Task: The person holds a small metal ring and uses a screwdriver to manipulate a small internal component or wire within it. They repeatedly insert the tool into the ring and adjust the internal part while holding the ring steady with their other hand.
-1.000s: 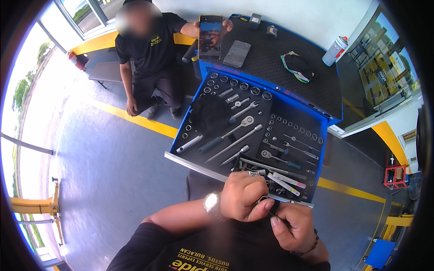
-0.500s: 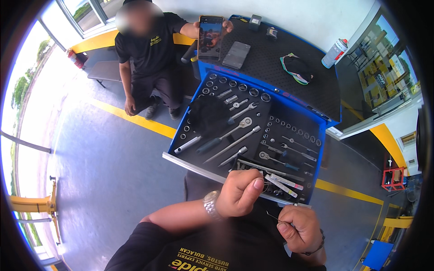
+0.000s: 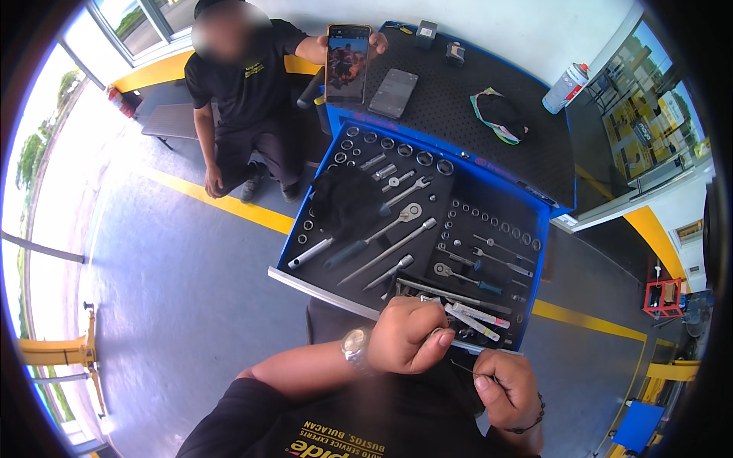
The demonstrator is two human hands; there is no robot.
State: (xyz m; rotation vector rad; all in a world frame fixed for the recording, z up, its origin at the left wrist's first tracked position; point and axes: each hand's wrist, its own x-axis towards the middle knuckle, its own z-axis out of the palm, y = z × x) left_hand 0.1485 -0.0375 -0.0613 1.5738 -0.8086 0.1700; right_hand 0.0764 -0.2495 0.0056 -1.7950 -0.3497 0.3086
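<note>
My left hand (image 3: 408, 334), with a watch (image 3: 354, 343) at its wrist, is closed just in front of the open drawer. Something small and rounded shows at its thumb and finger, mostly hidden. To the right and slightly nearer, my right hand (image 3: 506, 389) pinches a thin metal pick-like piece (image 3: 463, 368) that points toward the left hand. Beyond both hands, the blue drawer (image 3: 305, 284) carries sockets, a large ratchet (image 3: 411, 214), a smaller ratchet (image 3: 444, 269) and wrenches in dark foam. White marker-like sticks (image 3: 477, 316) lie right beyond my left hand.
A black cloth-like item (image 3: 347, 200) covers the drawer's left part. On the cabinet top (image 3: 450, 95) are a dark flat device (image 3: 394, 93), a strapped item (image 3: 500, 114) and a spray can (image 3: 566, 88). Beside the cabinet, a co-worker (image 3: 252, 91) holds up a phone (image 3: 348, 65).
My left hand has turned a little, and the small thing at its fingertips now shows. My right hand has shifted slightly, the thin piece still in it. The view has moved slightly.
</note>
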